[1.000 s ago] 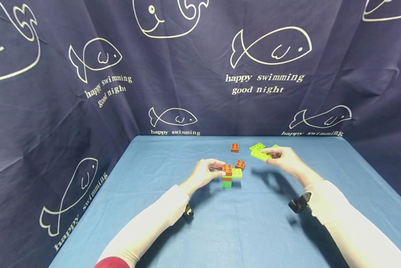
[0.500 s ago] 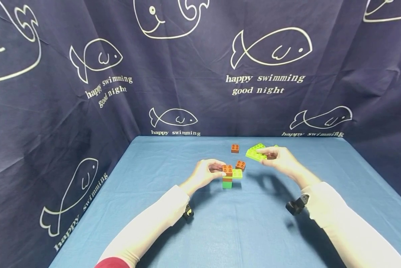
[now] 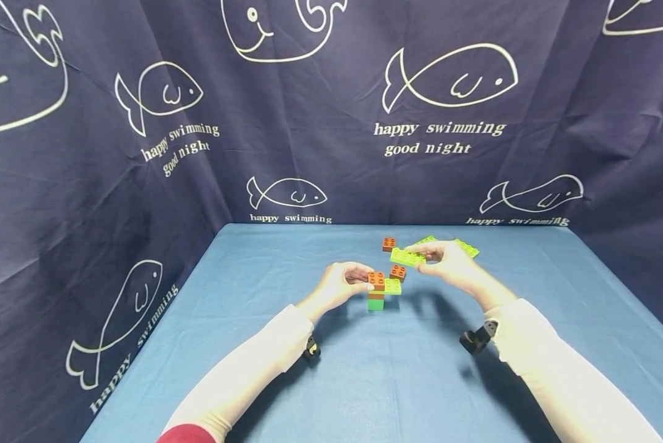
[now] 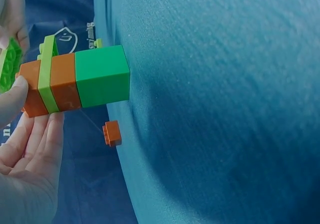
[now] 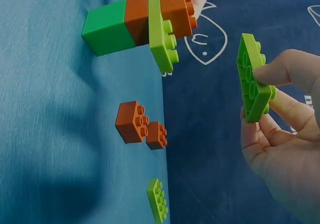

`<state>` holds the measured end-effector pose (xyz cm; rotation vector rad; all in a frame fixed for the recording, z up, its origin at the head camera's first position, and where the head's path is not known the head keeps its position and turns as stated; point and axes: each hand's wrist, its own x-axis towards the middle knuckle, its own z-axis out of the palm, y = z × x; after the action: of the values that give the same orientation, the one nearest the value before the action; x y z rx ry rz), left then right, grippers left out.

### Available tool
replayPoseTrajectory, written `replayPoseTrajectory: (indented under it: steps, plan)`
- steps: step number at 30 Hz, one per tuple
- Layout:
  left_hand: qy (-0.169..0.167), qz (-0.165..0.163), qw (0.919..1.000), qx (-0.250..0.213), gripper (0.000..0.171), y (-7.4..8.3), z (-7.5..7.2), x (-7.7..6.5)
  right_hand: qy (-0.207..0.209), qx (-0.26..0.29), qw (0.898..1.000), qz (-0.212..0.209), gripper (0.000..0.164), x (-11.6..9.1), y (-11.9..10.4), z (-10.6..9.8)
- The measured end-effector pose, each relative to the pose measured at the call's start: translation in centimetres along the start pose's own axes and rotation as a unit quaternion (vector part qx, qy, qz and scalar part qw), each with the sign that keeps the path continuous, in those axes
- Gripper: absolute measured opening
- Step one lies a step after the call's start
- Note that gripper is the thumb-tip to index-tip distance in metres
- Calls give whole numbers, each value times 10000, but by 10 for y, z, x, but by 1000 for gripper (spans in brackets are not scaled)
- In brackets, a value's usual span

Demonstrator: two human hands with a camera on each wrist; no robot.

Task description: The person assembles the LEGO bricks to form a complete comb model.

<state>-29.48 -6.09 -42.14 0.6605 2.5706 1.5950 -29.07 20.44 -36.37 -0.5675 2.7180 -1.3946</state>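
Okay, in the head view my left hand (image 3: pixel 339 286) pinches the upright stack (image 3: pixel 376 295) by its top brick (image 3: pixel 377 281), and my right hand (image 3: pixel 446 263) pinches a plate (image 3: pixel 405 257) in the air near it. In the left wrist view, thumb (image 4: pixel 14 99) and fingers (image 4: pixel 53 136) flank that brick; I should brace there. In the right wrist view the plate's hollow side (image 5: pixel 249 74) faces down; I'd level it by its edges before aligning over any studs (image 5: pixel 190 8).
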Motion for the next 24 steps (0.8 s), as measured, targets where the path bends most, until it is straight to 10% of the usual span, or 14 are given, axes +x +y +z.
replayPoseTrajectory:
  steps: [24]
  plan:
    - [-18,98,9998,-150,28,-4,0,1,-414,348,9972,-517,40,7,-3,22]
